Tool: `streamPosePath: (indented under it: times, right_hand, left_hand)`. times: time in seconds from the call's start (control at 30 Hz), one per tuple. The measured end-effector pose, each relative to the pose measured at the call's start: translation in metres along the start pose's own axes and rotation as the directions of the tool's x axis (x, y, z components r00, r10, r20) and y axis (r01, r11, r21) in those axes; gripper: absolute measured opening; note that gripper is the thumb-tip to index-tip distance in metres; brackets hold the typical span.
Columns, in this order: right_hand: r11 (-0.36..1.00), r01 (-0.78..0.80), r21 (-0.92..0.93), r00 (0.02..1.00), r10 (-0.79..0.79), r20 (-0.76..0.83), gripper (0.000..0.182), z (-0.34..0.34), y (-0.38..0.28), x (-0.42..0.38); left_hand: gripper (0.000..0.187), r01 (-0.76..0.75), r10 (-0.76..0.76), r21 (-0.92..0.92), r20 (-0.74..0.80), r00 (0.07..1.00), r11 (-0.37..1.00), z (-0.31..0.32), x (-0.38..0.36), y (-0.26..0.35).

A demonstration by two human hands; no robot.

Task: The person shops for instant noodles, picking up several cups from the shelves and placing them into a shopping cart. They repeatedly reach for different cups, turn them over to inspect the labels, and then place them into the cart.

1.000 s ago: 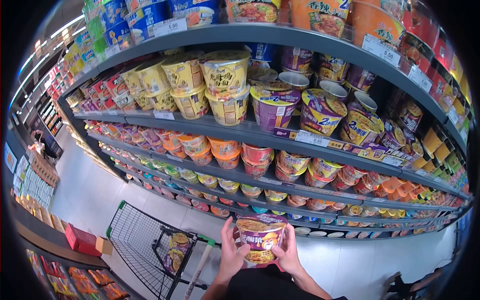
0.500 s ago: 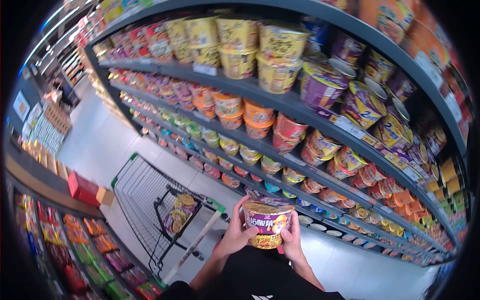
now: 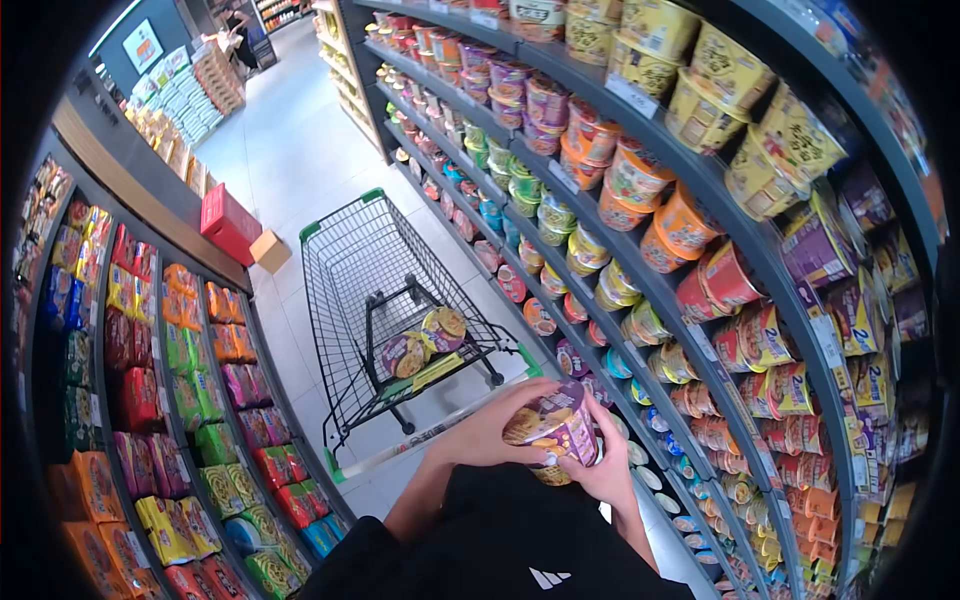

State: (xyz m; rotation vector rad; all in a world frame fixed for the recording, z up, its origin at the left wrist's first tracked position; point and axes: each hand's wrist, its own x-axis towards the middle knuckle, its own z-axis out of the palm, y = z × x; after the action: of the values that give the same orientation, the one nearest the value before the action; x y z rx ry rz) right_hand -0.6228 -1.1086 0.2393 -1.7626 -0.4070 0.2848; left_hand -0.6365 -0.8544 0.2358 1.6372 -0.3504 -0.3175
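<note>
A purple and yellow noodle cup is held between both hands in front of my black shirt, its patterned lid tilted up. My left hand wraps around its left and upper side. On the right side, my right hand grips the cup, with the thumb across its lower front. Just beyond my hands stands a wire shopping cart with green corners. Two round noodle cups with purple and yellow packaging lie in the cart.
Shelves of cup noodles line the right side. Bagged noodles fill the left shelves. A red box and a small brown carton stand beyond them. Farther back, a person stands near the aisle's end.
The view has swung left, bringing the cart nearer the middle. The cup has turned and tilted in my hands, showing more of its lid. My left hand has shifted over its upper side.
</note>
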Motion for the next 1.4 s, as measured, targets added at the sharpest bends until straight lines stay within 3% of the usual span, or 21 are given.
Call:
streamPosePath:
  times: [0.1, 0.13, 0.23, 0.27, 0.37, 0.47, 0.5, 0.57, 0.77, 0.8, 0.9, 1.0, 1.07, 1.23, 1.33, 1.4]
  right_hand:
    - [0.993, 0.074, -0.089, 0.987, -0.061, 0.147, 0.097, 0.017, -0.013, 0.025]
    - [0.991, 0.076, -0.115, 0.978, -0.052, 0.201, 0.098, 0.024, -0.016, 0.031]
    - [0.997, -0.031, -0.069, 0.968, 0.048, 0.247, 0.096, 0.059, -0.009, 0.045]
    - [0.995, 0.001, -0.100, 0.958, 0.028, 0.285, 0.091, 0.068, -0.007, 0.050]
    - [0.992, -0.069, -0.102, 0.949, 0.096, 0.302, 0.086, 0.088, -0.014, 0.065]
    - [0.987, -0.112, -0.117, 0.947, 0.141, 0.289, 0.084, 0.097, -0.010, 0.075]
    - [0.984, -0.135, -0.121, 0.947, 0.163, 0.277, 0.084, 0.098, -0.009, 0.078]
    - [0.976, -0.185, -0.118, 0.951, 0.208, 0.230, 0.083, 0.098, -0.006, 0.080]
    - [0.937, -0.313, -0.153, 0.945, 0.324, 0.048, 0.084, 0.083, -0.005, 0.072]
    - [0.930, -0.340, -0.143, 0.939, 0.344, 0.008, 0.085, 0.082, -0.003, 0.068]
    - [0.912, -0.393, -0.117, 0.919, 0.384, -0.091, 0.085, 0.076, 0.000, 0.056]
    - [0.903, -0.411, -0.124, 0.906, 0.390, -0.165, 0.084, 0.069, -0.002, 0.045]
    - [0.898, -0.422, -0.129, 0.896, 0.390, -0.212, 0.084, 0.064, -0.004, 0.039]
    - [0.903, -0.423, -0.080, 0.876, 0.385, -0.290, 0.082, 0.051, 0.000, 0.029]
    - [0.911, -0.407, -0.071, 0.874, 0.366, -0.319, 0.081, 0.043, 0.003, 0.024]
    - [0.925, -0.366, -0.108, 0.887, 0.311, -0.340, 0.080, 0.034, 0.015, 0.019]
  left_hand:
    - [0.106, 0.005, -0.011, -0.218, -0.029, 1.000, 0.976, -0.022, -0.027, -0.025]
    - [0.105, -0.068, 0.055, -0.135, -0.099, 0.994, 0.988, -0.030, -0.033, -0.026]
    - [0.107, -0.042, 0.028, -0.061, -0.214, 0.976, 0.997, -0.066, -0.055, -0.033]
    - [0.106, -0.009, -0.017, -0.090, -0.287, 0.958, 0.996, -0.079, -0.062, -0.037]
    - [0.102, 0.151, -0.110, 0.029, -0.558, 0.823, 0.988, -0.119, -0.084, -0.081]
    - [0.099, 0.216, -0.176, -0.039, -0.724, 0.667, 0.976, -0.157, -0.079, -0.143]
    - [0.100, 0.359, -0.247, -0.020, -0.761, 0.600, 0.933, -0.165, -0.074, -0.150]
    - [0.102, 0.616, -0.221, 0.179, -0.828, 0.516, 0.768, -0.177, -0.058, -0.190]
    - [0.112, 0.717, -0.294, 0.194, -0.818, 0.495, 0.670, -0.186, 0.015, -0.279]
    - [0.118, 0.734, -0.283, 0.266, -0.799, 0.531, 0.625, -0.186, 0.027, -0.293]
    - [0.120, 0.852, -0.377, 0.340, -0.786, 0.490, 0.400, -0.176, 0.058, -0.318]
    - [0.124, 0.852, -0.451, 0.456, -0.723, 0.524, 0.259, -0.162, 0.066, -0.322]
    - [0.121, 0.794, -0.410, 0.531, -0.680, 0.608, 0.297, -0.155, 0.065, -0.335]
    - [0.105, 0.707, -0.406, 0.547, -0.580, 0.706, 0.447, -0.165, 0.062, -0.368]
    - [0.098, 0.696, -0.447, 0.467, -0.539, 0.713, 0.546, -0.182, 0.060, -0.363]
    - [0.092, 0.650, -0.338, 0.481, -0.584, 0.738, 0.588, -0.192, 0.056, -0.373]
